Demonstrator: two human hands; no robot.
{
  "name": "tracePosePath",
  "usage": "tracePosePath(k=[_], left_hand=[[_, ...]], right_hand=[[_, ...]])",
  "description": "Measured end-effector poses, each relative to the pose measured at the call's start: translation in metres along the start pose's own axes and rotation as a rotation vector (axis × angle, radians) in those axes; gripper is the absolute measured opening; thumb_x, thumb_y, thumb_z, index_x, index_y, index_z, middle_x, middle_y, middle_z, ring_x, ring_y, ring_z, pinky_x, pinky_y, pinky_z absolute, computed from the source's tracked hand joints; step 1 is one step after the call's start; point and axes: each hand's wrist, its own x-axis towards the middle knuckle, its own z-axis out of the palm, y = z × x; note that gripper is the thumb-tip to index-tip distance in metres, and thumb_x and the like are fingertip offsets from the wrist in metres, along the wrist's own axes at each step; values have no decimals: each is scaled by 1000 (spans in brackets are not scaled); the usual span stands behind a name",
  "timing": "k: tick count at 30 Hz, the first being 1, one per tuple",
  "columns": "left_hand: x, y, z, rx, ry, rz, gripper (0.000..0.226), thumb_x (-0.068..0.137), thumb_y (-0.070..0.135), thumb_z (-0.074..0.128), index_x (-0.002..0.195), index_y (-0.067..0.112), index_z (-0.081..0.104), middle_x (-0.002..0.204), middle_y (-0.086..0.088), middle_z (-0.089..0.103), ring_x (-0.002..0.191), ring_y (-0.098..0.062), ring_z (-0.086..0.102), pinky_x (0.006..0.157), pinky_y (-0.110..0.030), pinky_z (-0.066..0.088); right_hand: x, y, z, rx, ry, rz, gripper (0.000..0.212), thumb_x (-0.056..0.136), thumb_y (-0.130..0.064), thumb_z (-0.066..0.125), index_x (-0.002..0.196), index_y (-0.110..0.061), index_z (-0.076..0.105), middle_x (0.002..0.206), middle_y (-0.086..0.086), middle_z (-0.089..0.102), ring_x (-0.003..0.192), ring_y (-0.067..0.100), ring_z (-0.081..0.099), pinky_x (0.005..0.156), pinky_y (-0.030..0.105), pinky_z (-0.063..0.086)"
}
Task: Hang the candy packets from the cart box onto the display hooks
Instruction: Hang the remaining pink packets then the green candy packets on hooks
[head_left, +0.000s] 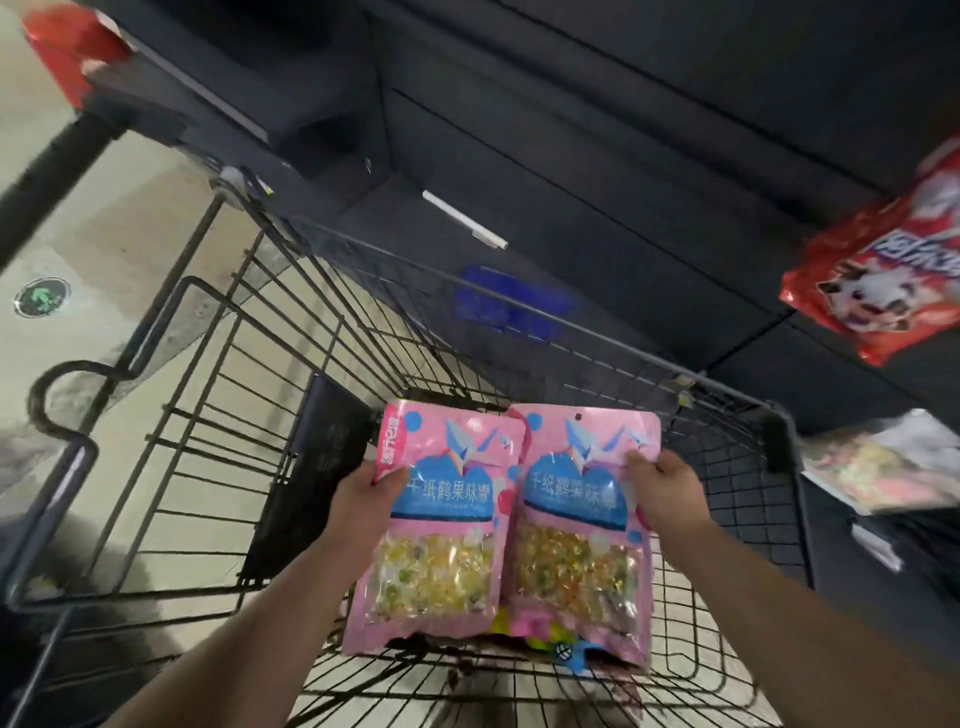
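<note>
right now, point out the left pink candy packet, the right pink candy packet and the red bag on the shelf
left pink candy packet (441, 499): head view, blue label
right pink candy packet (574, 493): head view, blue label
red bag (878, 291): head view, printed front

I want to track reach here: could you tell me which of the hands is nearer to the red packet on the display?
Right. The right hand holds a pink packet below the red packet; the left hand is farther left, holding another.

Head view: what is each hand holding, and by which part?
Left hand grips the left pink candy packet at its left edge, upper half. Right hand grips the right pink candy packet at its right edge, upper half.
</note>
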Motion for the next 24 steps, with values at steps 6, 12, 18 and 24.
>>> tracePosePath(k=[6, 12, 18, 24], left_hand=[[-40, 48, 12, -133, -134, 81, 12, 96, 17, 55, 106, 11, 61, 94, -10, 70, 83, -28, 68, 78, -42, 57], [-71, 88, 42, -56, -216, 249, 12, 96, 18, 54, 88, 21, 63, 96, -10, 70, 80, -18, 66, 74, -34, 55], [-113, 115, 83, -58, -302, 363, 13, 95, 22, 57, 90, 12, 65, 90, -8, 70, 81, -22, 67, 73, -33, 54], [-164, 119, 134, -24, -374, 467, 15, 93, 18, 60, 78, 17, 63, 77, 3, 68, 73, -15, 63, 56, -18, 50]], right_hand=[[-24, -23, -44, 81, 82, -43, 19, 92, -24, 56, 81, -7, 54, 74, 13, 61, 60, 21, 58, 57, 32, 48], [-49, -36, -100, 93, 255, -141, 33, 92, -33, 54, 80, -2, 56, 82, 18, 61, 75, 27, 56, 71, 44, 50], [-74, -31, -161, 195, 363, -182, 33, 94, -34, 52, 95, -1, 59, 85, 12, 62, 79, 28, 58, 73, 40, 50], [-107, -1, -227, 242, 515, -215, 28, 94, -33, 52, 74, -13, 55, 77, 5, 60, 77, 25, 57, 75, 42, 50]])
